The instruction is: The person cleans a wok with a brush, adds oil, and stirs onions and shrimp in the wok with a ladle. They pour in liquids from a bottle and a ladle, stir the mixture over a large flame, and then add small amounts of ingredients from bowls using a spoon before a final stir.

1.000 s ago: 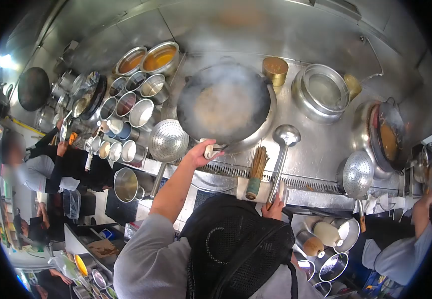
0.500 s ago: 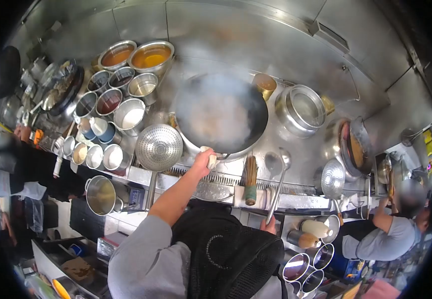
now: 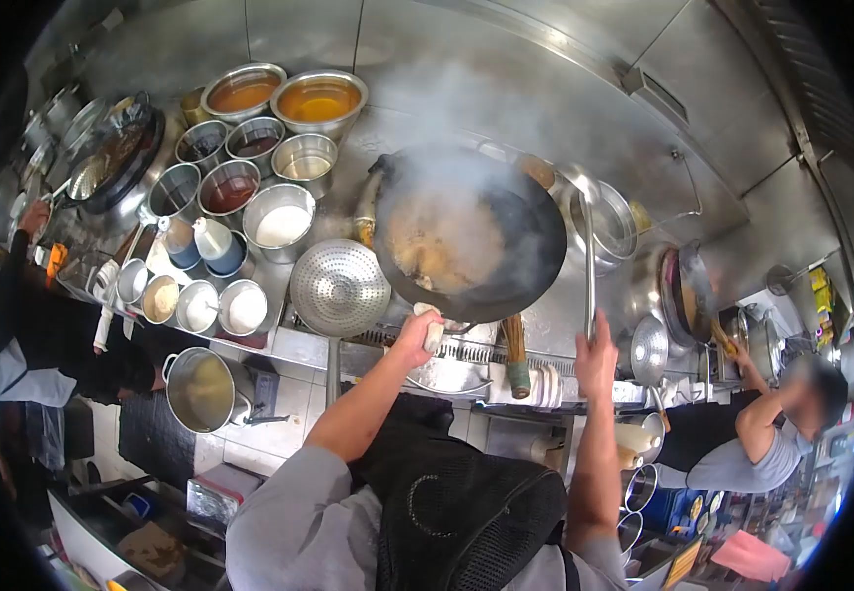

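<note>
A large dark wok [image 3: 537, 241] holds brown food [image 3: 446, 241] in liquid, with steam rising from it. My left hand [image 3: 409, 345] is closed around a pale folded cloth [image 3: 434, 332] at the wok's near rim, by its loop handle. My right hand [image 3: 596, 362] grips the long metal handle of a ladle [image 3: 590, 261]. The ladle stands nearly upright to the right of the wok, its bowl raised near a metal pot [image 3: 619, 227]. Just left of the wok lies a perforated strainer [image 3: 340, 288], and a bamboo wok brush [image 3: 516, 360] sits below its near edge.
Metal containers of sauces and powders stand on the left, including a white-filled one [image 3: 280, 225]. Behind them are two bowls of orange liquid [image 3: 318, 100]. A stockpot [image 3: 200, 389] stands lower left. A co-worker [image 3: 771, 433] works at the right; another person's sleeve [image 3: 13, 345] shows at left.
My right hand has come up from the lower edge, raising the ladle beside the wok. The wok looks tilted and shifted, with its food showing more clearly. My left hand keeps its grip.
</note>
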`<control>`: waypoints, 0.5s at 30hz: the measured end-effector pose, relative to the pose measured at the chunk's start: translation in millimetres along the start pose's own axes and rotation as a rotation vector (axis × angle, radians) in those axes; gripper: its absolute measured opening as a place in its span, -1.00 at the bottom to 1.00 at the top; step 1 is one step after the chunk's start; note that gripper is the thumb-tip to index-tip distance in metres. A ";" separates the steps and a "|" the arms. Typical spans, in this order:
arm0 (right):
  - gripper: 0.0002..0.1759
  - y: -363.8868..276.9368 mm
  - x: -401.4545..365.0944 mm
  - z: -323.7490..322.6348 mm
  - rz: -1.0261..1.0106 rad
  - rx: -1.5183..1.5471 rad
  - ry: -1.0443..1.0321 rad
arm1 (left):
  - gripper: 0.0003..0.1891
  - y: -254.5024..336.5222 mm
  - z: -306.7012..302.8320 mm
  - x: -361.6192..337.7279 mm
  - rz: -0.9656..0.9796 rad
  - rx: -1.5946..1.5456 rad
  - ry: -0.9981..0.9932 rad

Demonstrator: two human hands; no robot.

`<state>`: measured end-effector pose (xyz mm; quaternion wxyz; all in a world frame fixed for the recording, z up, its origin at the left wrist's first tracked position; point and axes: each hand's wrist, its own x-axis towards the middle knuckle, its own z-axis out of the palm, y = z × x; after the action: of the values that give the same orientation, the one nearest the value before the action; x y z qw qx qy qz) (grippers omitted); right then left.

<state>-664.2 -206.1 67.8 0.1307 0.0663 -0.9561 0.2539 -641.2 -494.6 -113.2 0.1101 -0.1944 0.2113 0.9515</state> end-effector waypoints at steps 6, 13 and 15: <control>-0.46 -58.5 100.8 8.3 -0.099 -0.130 -0.122 | -0.77 -8.4 -10.2 -25.3 -0.080 -0.081 0.031; -0.47 -98.5 154.6 -8.4 -0.221 -0.273 -0.335 | -0.76 -3.3 -10.4 -74.6 -0.075 -0.056 -0.006; -0.43 -113.2 153.1 -26.5 -0.222 -0.289 -0.359 | -0.78 -11.6 -29.6 -69.2 -0.085 -0.081 0.015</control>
<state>-783.1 -299.6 186.3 -0.0060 0.1955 -0.9772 0.0831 -566.0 -506.4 -113.4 0.1409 -0.2145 0.1651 0.9523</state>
